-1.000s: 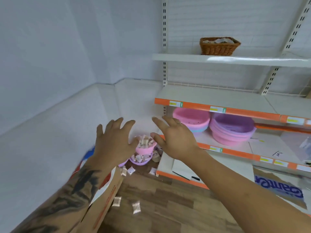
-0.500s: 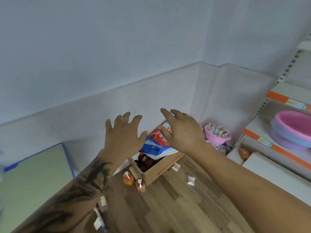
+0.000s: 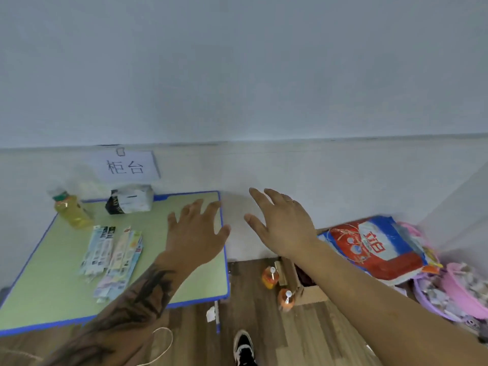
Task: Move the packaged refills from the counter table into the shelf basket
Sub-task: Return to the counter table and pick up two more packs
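Observation:
Several long flat packaged refills [image 3: 112, 258] lie in a loose pile on the left half of the green counter table [image 3: 184, 289] with its blue rim. My left hand [image 3: 196, 235] hovers open over the table's right part, fingers spread, to the right of the pile and holding nothing. My right hand [image 3: 281, 223] is open too, raised in front of the wall just past the table's right edge, also holding nothing. The shelf and its wicker basket are out of view.
A yellow drink bottle [image 3: 71, 210] and a black-and-white pack [image 3: 129, 199] stand at the table's back, under a paper sign [image 3: 125, 166]. On the floor to the right are a cardboard box [image 3: 309, 290], two orange bottles [image 3: 270, 277], a red-and-blue bag [image 3: 375, 247] and pink tubs [image 3: 459, 291].
My view has swung left from the shelf and basket, past the floor box, to the counter table. Both hands stayed open and empty in front of me.

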Tool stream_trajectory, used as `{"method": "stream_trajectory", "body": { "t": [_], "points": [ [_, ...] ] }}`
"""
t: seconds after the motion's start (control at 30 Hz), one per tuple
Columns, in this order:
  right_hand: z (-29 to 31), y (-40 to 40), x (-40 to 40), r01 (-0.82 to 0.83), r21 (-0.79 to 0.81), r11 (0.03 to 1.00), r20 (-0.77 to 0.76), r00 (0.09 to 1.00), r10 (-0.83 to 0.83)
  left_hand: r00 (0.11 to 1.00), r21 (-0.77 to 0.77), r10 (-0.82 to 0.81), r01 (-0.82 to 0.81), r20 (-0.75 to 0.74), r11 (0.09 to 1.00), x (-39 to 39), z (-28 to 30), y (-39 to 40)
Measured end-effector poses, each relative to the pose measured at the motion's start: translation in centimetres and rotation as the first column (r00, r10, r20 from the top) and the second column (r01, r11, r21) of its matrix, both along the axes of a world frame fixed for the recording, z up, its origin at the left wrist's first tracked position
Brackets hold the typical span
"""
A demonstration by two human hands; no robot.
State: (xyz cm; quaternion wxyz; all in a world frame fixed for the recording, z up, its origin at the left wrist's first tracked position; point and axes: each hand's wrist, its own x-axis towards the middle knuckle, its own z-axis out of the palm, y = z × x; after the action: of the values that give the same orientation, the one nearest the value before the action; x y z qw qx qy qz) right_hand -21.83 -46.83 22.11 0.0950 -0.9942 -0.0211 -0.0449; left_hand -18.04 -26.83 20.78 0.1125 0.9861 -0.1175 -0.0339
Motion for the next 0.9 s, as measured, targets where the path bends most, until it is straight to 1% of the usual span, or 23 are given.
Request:
{"method": "stream_trajectory", "body": {
  "t": [0.23,0.37,0.53,0.73,0.9],
  "points": [
    [-4.1,6.6,9.7,-0.246,0.046,0.968,-0.086,0.965,0.250,0.966,0.028,0.259,-0.259,-0.010,0.966,3.7,-4.6,7.0],
    [-7.3,8.6,13.6,-0.349,0.051,0.936,-0.162,0.922,0.352,0.942,0.083,0.335,-0.332,-0.031,0.940,4.5,-7.3,9.2],
    [-11.6,10.5,16.4,-0.423,0.102,0.900,-0.277,0.857,0.434,0.887,0.123,0.447,-0.434,-0.116,0.893,4.0,-11.1,11.0],
    [-15.5,12.5,17.1,-0.505,0.138,0.852,-0.398,0.760,0.514,0.841,0.193,0.509,-0.477,-0.184,0.857,4.1,-14.0,12.5],
    [-17.8,14.1,17.3,-0.508,0.133,0.851,-0.478,0.720,0.504,0.842,0.213,0.477,-0.433,-0.251,0.876,6.2,-16.2,14.4]
  ]
}}
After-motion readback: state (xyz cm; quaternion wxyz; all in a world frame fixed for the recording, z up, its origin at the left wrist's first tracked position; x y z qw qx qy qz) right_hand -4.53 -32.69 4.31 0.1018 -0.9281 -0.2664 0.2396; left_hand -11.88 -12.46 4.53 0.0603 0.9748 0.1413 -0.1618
